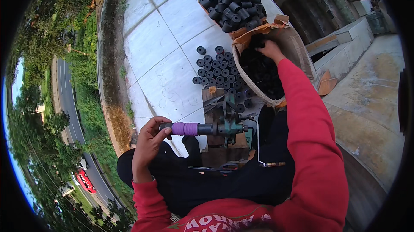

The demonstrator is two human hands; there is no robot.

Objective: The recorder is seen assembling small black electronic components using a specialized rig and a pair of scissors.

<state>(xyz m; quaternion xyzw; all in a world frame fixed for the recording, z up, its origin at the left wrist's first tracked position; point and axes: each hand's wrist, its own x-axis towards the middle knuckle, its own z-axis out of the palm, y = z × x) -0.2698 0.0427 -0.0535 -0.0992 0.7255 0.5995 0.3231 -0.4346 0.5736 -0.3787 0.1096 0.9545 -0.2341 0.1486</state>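
My left hand (150, 139) is closed, thumb and fingers pinching the black cylinder (165, 127) at the free end of a dark rod. Purple cord or bands (185, 129) wrap the rod beside my fingertips. The rod's other end sits in a green bench vise (231, 124) mounted on a wooden block (214, 145). My right hand (271, 51) reaches into an open cardboard box (299, 44) with its fingers curled at dark pieces (261, 72). What those fingertips hold is lost among the black contents.
Several black rubber cylinders with centre holes (217, 70) stand on the pale tiled floor (161, 66). Another carton is heaped with black cylinders (233, 5) behind the box. Scissors (222, 168) lie by my lap, near a bent metal crank handle (259, 145). A road (71, 98) lies beyond the left ledge.
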